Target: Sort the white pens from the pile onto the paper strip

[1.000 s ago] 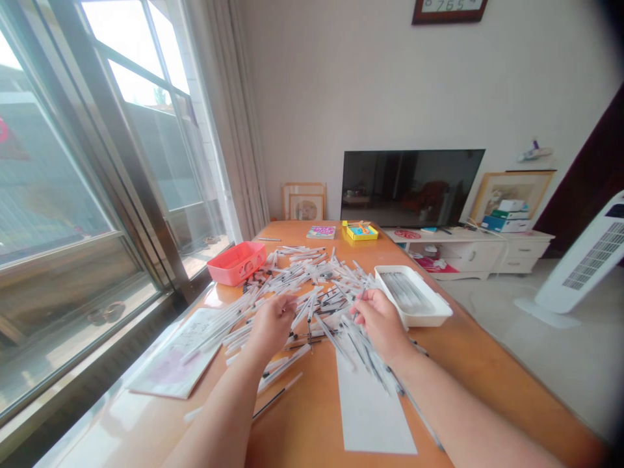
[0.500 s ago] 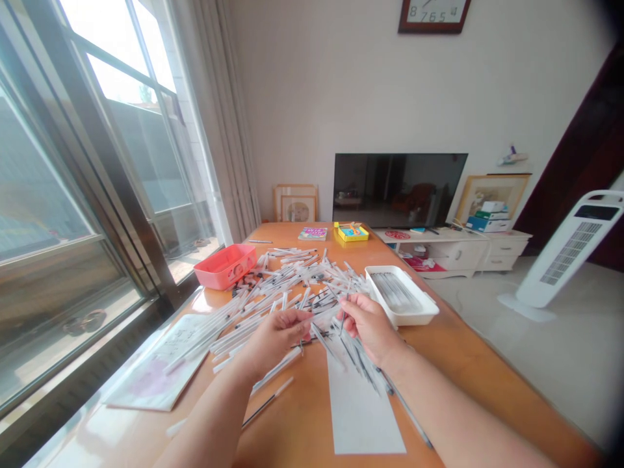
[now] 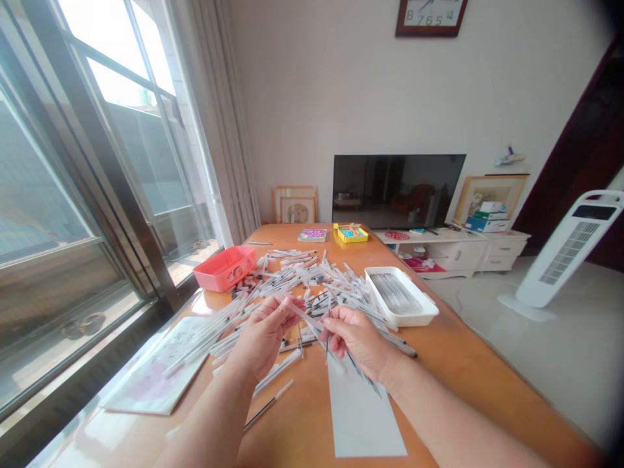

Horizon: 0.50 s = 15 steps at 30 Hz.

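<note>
My left hand (image 3: 267,331) is closed, its fingertips pinching one end of a translucent white pen barrel (image 3: 307,317). The barrel slants down to the fingertips of my right hand (image 3: 355,338). That hand is closed too, and a thin dark pen refill (image 3: 327,348) points down from its fingers. Another thin stick, which looks like a refill, hangs below my left fingers. Around and beyond both hands spreads a heap of pen parts (image 3: 292,279), mostly pale barrels with some dark tips. Under my right hand lies a white sheet of paper (image 3: 365,416) with several refills over its upper part.
A white tray (image 3: 425,312) of refills stands right of the heap, a red box (image 3: 225,268) to its left. A booklet (image 3: 156,374) lies front left, with a loose pen (image 3: 268,404) nearby. Farther back are a yellow box (image 3: 351,235) and a small book (image 3: 312,235).
My right hand has shifted left and slightly down, towards my left hand. The left hand has moved a little left and up, and the barrel now spans both hands' fingertips.
</note>
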### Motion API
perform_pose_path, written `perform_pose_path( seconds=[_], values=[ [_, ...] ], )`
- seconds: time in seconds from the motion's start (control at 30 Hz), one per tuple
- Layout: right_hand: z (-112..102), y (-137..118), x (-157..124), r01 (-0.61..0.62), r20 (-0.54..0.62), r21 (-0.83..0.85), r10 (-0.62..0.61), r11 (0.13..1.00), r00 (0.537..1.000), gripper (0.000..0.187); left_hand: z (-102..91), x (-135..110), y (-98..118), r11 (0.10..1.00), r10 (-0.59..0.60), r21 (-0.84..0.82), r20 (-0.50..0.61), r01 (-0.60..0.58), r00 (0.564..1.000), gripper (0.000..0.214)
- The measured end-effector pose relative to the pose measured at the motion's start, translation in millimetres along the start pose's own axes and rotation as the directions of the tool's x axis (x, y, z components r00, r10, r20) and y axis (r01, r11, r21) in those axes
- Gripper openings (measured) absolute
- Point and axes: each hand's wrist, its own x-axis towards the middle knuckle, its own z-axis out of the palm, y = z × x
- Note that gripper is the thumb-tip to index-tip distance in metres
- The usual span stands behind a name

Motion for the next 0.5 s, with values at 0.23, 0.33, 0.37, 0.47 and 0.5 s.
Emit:
perform_pose_path(
  seconds=[0.23,0.33,0.37,0.47,0.5],
  values=[
    [-10.6,-6.1,5.2,0.082,-0.142,0.146,-0.061,0.986,0.988,0.025,0.1,-2.2,4.9,0.997,-0.064,0.032,-0.045,0.066,0.997,0.042],
    [-15.6,-9.2,7.5,0.106,-0.192,0.231,-0.062,0.967,0.98,0.036,1.1,-3.2,2.0,0.983,-0.155,0.112,0.062,0.148,0.986,0.036],
    [-17.2,-9.8,8.1,0.116,-0.205,0.259,-0.063,0.959,0.977,0.039,1.8,-3.7,0.3,0.975,-0.195,0.134,0.105,0.18,0.975,0.032],
    [-22.1,-11.5,9.6,0.13,-0.222,0.337,-0.056,0.932,0.973,0.033,4.3,-5.8,-5.0,0.942,-0.323,0.167,0.2,0.292,0.925,0.026],
    [-23.5,-12.2,9.9,0.137,-0.225,0.354,-0.058,0.925,0.973,0.029,4.9,-6.5,-6.4,0.931,-0.354,0.174,0.22,0.321,0.909,0.026]
  ],
)
